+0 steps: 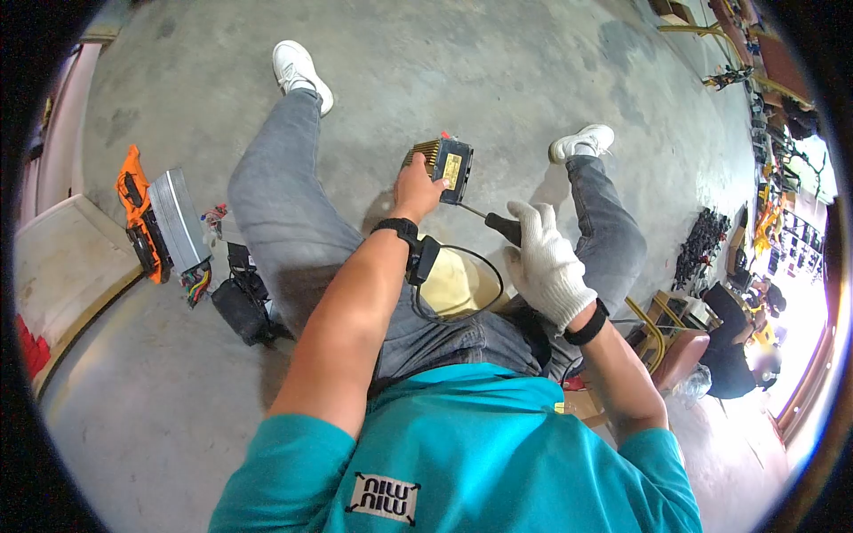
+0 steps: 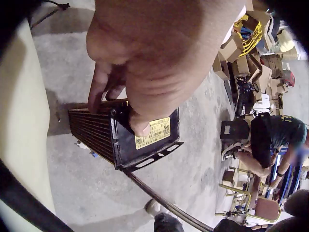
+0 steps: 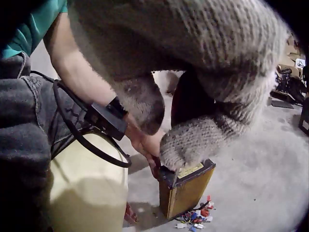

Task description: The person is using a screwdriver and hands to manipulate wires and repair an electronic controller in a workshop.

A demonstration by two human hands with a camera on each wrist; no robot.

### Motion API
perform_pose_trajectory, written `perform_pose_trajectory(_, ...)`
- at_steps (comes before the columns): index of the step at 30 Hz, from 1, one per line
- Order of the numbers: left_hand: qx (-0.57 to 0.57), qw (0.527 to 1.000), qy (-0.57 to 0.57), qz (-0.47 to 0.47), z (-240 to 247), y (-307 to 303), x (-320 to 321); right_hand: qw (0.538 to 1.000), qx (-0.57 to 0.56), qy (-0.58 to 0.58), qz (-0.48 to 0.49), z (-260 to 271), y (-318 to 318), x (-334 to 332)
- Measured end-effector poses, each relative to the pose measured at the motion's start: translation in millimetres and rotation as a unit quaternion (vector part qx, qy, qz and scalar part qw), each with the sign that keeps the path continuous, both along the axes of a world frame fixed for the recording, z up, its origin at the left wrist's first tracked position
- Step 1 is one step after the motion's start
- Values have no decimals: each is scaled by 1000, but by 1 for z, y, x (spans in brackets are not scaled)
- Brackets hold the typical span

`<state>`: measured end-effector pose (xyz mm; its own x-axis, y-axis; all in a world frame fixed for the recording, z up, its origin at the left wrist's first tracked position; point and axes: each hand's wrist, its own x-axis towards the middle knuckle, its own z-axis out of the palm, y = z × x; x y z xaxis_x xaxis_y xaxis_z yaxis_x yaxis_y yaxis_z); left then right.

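Note:
My bare left hand (image 1: 418,190) grips a finned metal box (image 1: 453,171) with a black end plate and a yellow label (image 2: 152,133); the thumb presses on the label. In a white knit glove, my right hand (image 1: 546,259) holds a screwdriver by its black handle (image 1: 504,228). The metal shaft (image 2: 159,200) reaches to the edge of the end plate, at its corner in the left wrist view. Gloved fingers hide part of the handle in the right wrist view, where the box (image 3: 186,193) stands below them with its fins at the side.
A pale yellow surface (image 1: 458,282) lies between the legs. On the floor at left are an orange part (image 1: 135,200), a silver finned case (image 1: 178,220) and a black box (image 1: 240,309). Wires with colored connectors (image 3: 195,218) lie beyond the held box. Another person (image 2: 277,145) sits among cartons.

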<state>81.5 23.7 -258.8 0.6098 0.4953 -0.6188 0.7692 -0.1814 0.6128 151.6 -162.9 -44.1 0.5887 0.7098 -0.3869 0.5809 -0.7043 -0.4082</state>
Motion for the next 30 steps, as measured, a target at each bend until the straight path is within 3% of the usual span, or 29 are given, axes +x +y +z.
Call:
perform_pose_trajectory(5, 15, 1000, -9, 9, 0, -1, 1, 999, -10, 8, 31, -14, -6, 3)
perform_pose_trajectory(8, 27, 999, -13, -12, -2, -1, 1, 999, 5, -4, -42, -15, -5, 2)
perform_pose_trajectory(14, 40, 999, -18, 1, -4, -1, 1, 995, 36, -53, 70, -17, -12, 4)
perform_pose_trajectory(16, -1, 1000, 1, 5, -1, 1, 1, 1000, -10, -11, -6, -23, -13, 2)
perform_pose_trajectory(20, -9, 1000, -20, 5, -2, 4, 1, 998, -18, -19, -62, -18, -3, 0)
perform_pose_trajectory(22, -7, 1000, 3, 7, 4, 2, 2, 998, 26, -52, 26, -8, -2, 2)
perform_pose_trajectory(26, 29, 1000, 4, -1, 2, 0, 2, 994, 13, -73, 79, -18, -5, 5)
perform_pose_trajectory(28, 7, 1000, 5, 0, 5, -2, 0, 998, -46, 10, -47, -18, -2, 3)
perform_pose_trajectory(30, -6, 1000, 0, 3, 5, 5, 4, 998, -52, 5, -45, -9, 4, 3)
